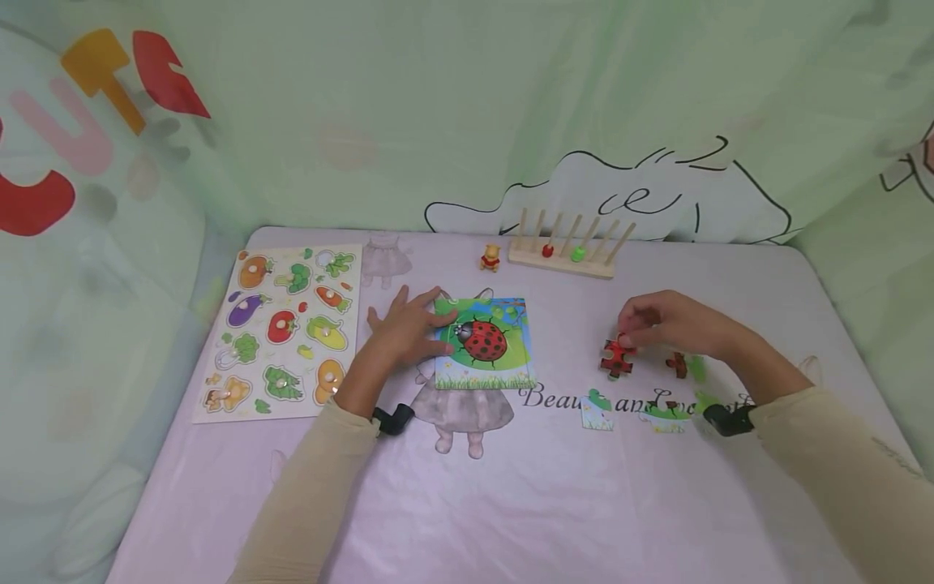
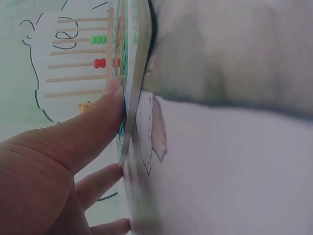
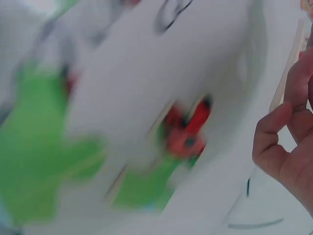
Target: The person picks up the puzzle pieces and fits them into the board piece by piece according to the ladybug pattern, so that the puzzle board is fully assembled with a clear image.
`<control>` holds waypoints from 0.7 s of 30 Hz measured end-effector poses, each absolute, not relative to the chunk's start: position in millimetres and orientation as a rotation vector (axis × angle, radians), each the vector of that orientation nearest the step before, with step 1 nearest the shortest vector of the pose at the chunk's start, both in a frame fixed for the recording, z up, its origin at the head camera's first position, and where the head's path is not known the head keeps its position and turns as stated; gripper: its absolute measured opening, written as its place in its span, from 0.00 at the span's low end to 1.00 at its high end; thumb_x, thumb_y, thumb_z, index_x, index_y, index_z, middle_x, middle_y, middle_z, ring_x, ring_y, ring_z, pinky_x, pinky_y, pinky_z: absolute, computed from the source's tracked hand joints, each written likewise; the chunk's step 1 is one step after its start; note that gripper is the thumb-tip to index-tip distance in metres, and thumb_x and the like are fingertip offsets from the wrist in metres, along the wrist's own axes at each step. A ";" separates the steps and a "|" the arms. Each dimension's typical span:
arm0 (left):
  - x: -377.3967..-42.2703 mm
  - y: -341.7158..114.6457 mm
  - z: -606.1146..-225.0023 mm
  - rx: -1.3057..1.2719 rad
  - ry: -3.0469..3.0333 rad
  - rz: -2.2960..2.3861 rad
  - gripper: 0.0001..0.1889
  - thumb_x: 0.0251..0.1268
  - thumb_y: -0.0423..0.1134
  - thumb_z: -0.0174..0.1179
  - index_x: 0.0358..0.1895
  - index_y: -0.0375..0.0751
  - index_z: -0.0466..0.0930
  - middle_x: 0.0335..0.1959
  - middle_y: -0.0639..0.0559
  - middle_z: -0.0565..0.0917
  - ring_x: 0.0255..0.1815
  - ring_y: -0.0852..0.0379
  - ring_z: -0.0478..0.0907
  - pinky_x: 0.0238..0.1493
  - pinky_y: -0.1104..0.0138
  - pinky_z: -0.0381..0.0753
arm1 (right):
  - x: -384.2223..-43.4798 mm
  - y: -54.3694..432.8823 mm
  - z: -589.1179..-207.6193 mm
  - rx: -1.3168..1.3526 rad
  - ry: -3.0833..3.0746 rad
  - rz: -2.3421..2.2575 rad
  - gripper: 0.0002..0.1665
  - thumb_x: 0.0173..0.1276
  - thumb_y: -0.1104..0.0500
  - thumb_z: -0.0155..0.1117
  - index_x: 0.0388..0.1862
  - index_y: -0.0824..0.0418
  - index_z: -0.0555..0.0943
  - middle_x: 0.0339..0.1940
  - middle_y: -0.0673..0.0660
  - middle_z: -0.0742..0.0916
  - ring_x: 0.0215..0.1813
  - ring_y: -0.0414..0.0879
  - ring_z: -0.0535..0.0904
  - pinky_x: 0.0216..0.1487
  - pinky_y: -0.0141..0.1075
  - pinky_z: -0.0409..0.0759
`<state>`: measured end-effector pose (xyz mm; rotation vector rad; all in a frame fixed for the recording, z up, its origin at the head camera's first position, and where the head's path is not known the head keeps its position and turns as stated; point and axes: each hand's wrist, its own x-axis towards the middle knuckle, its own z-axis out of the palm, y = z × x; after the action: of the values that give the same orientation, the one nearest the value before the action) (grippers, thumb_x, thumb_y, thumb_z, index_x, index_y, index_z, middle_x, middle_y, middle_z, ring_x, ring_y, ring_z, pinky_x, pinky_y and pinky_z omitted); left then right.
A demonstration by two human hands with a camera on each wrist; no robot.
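My left hand (image 1: 404,328) rests at the left side of a square ladybug puzzle (image 1: 485,341), fingers spread. Its thumb and one finger lie over the puzzle's edge; the other fingers reach past it on the cloth. From the left wrist view, the board (image 2: 139,73) shows edge-on beside the thumb. My right hand (image 1: 667,320) pinches a red-and-black puzzle piece (image 1: 616,361) by its top between thumb and fingers, low over the table. In the right wrist view the right hand (image 3: 293,137) has bent fingers, and blurred green and red pieces (image 3: 183,137) lie beyond.
Several loose pieces lie right of the puzzle, including a green-and-white piece (image 1: 598,414), a grassy piece (image 1: 664,415) and a red-brown piece (image 1: 677,365). A vegetable peg board (image 1: 346,324) lies at left. A small bear figure (image 1: 490,258) and a wooden peg rack (image 1: 562,261) stand behind.
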<state>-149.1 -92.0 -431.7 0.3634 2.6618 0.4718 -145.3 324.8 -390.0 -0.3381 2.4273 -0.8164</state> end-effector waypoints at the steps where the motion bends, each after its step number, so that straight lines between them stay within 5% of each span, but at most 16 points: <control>1: -149.0 -92.0 -431.5 0.365 2.662 0.471 0.34 0.62 0.59 0.69 0.72 0.72 0.69 0.85 0.62 0.50 0.86 0.37 0.33 0.70 0.21 0.39 | -147.5 319.3 -390.5 -0.341 2.415 -0.833 0.12 0.68 0.51 0.72 0.45 0.54 0.84 0.42 0.52 0.87 0.47 0.48 0.79 0.46 0.34 0.81; 21: -148.9 -92.2 -433.1 0.361 2.674 0.483 0.34 0.61 0.59 0.70 0.72 0.72 0.70 0.85 0.61 0.51 0.86 0.37 0.34 0.70 0.21 0.40 | -176.9 216.6 -410.4 -0.426 2.237 -1.102 0.08 0.66 0.60 0.74 0.41 0.61 0.85 0.34 0.56 0.88 0.37 0.47 0.81 0.44 0.36 0.83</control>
<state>-148.9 -92.2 -433.1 0.3613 2.6739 0.4834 -176.9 216.6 -410.4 -0.4263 2.2372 -1.1021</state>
